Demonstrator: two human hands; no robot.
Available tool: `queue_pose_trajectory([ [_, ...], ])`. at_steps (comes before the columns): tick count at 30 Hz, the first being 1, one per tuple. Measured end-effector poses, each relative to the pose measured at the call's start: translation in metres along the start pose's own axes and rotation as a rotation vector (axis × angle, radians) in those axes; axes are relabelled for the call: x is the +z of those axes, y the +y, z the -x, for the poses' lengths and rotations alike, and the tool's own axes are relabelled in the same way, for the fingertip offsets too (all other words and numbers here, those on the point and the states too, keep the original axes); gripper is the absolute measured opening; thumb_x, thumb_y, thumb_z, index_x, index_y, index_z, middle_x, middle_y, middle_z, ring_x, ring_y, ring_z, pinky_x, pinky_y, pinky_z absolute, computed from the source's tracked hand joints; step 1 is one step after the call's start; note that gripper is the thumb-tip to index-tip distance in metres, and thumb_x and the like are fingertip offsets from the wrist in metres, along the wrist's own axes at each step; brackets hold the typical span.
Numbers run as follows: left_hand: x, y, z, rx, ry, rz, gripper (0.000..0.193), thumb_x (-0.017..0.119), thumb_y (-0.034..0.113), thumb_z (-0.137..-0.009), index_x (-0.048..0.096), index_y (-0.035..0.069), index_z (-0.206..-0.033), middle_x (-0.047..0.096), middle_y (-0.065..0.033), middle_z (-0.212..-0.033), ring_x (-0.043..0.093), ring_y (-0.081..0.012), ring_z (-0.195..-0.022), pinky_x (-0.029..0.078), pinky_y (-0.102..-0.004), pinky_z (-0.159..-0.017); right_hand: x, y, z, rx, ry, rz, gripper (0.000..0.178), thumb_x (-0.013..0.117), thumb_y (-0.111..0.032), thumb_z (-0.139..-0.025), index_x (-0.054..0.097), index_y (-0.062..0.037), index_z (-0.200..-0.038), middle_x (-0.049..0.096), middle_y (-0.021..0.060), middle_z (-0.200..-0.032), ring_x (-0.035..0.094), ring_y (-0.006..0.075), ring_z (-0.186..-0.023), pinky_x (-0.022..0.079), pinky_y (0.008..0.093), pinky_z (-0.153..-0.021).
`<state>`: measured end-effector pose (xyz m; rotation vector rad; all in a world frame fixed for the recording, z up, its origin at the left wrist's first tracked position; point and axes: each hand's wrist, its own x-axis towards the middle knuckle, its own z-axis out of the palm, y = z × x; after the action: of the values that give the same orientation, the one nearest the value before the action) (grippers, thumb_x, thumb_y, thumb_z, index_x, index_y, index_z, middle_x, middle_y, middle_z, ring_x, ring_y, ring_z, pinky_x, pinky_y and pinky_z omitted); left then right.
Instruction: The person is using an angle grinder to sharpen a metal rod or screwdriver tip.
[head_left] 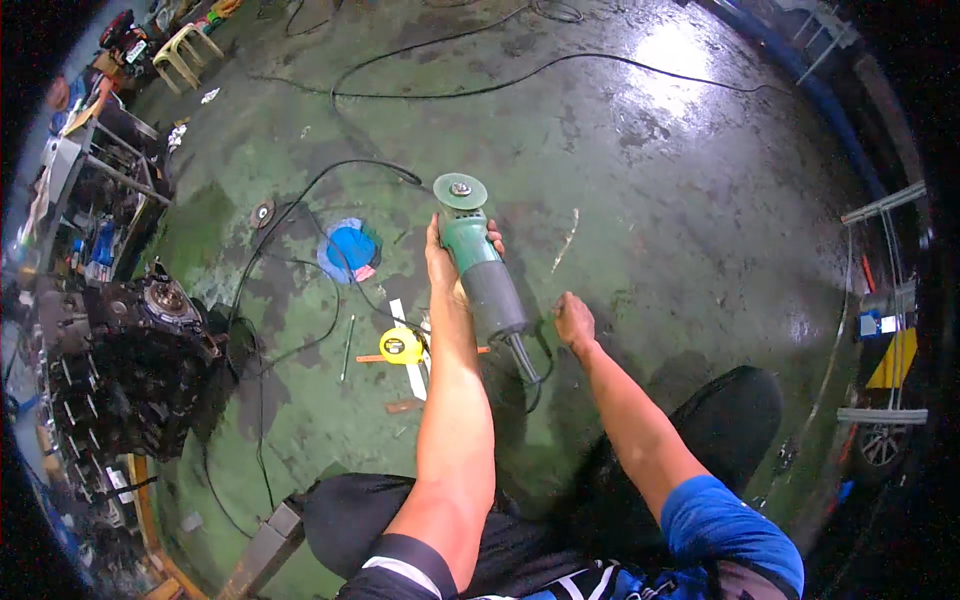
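Observation:
My left hand [440, 264] is wrapped round the green front of an angle grinder [492, 290], which I hold over the floor. Its body is dark grey towards the rear, where the power cord comes out. A round, pale green disc [472, 199] is mounted on the head, facing up, with a metal nut at its centre. To the right of the grinder's rear end, my right hand [574, 322] is apart from it with fingers curled closed. Whatever those fingers may hold is hidden. A yellow tape measure [400, 346] lies left of my left forearm, over a white, ruler-like strip [417, 381].
A blue round item [350, 246] and a worn disc [262, 214] lie on the green floor [640, 230]. A black cable [316, 180] loops at left; another [450, 95] crosses behind. An engine-like metal assembly [120, 370] stands left, a pale stool [178, 58] far left.

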<state>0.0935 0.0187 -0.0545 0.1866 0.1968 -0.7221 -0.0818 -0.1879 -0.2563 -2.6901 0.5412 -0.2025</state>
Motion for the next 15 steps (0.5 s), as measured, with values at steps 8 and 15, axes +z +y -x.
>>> queue_pose_trajectory([
  [8, -0.022, 0.007, 0.005, -0.225, 0.02, 0.329, 0.067, 0.053, 0.058, -0.091, 0.049, -0.008, -0.107, 0.057, -0.0182, -0.096, 0.062, -0.0294, -0.082, 0.057, -0.0411, -0.071, -0.071, -0.084, -0.067, 0.332, -0.116, -0.984, 0.032, 0.062, -0.032, -0.095, 0.064, 0.0001, -0.09, 0.064, 0.0069, -0.077, 0.061, 0.0154, -0.072, 0.048, 0.0331, -0.066],
  [15, -0.024, -0.004, 0.009, -0.113, -0.048, -0.029, 0.072, 0.048, 0.064, -0.092, 0.052, -0.007, -0.103, 0.059, -0.019, -0.088, 0.063, -0.0298, -0.074, 0.058, -0.04, -0.069, -0.158, -0.15, -0.084, 0.087, -0.132, -1.084, 0.031, 0.057, -0.029, -0.101, 0.061, -0.0016, -0.088, 0.061, 0.0047, -0.068, 0.059, 0.0124, -0.057, 0.047, 0.0283, -0.053],
])
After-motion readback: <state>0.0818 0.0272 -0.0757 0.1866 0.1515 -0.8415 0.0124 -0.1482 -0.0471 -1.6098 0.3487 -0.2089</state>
